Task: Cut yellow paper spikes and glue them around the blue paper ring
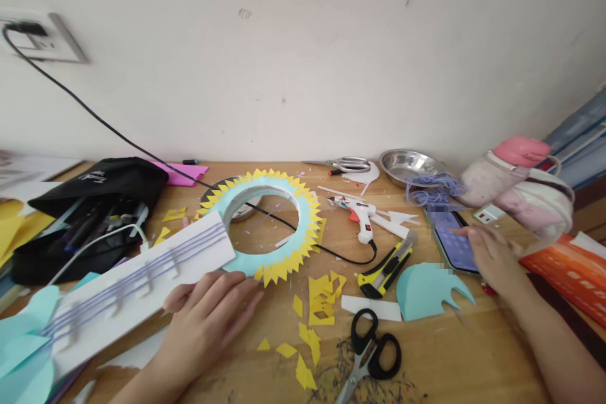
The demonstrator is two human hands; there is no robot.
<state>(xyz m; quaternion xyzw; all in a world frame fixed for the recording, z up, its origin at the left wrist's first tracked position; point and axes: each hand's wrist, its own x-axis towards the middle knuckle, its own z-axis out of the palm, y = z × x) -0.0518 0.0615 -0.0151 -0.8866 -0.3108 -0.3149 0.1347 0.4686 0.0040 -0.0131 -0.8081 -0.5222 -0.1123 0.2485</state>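
My left hand (208,315) rests palm down, fingers spread, at the lower edge of a white strip (184,265) strung with purple yarn. The strip joins a light blue ring (305,227) edged with yellow paper points, and light blue paper pieces (28,341) are at its other end. On the right, my right hand (495,259) is over a phone (454,240) with a lit screen, its index finger stretched to the screen and the other fingers loosely bent. The phone lies on the wooden table (454,360).
Black-handled scissors (369,353), a yellow cutter (386,268), a glue gun (362,218) and yellow scraps (322,303) lie mid-table. A metal bowl (407,164) with purple yarn, a pink-lidded bottle (497,170) and a black pouch (99,202) stand behind. A black cable crosses the ring.
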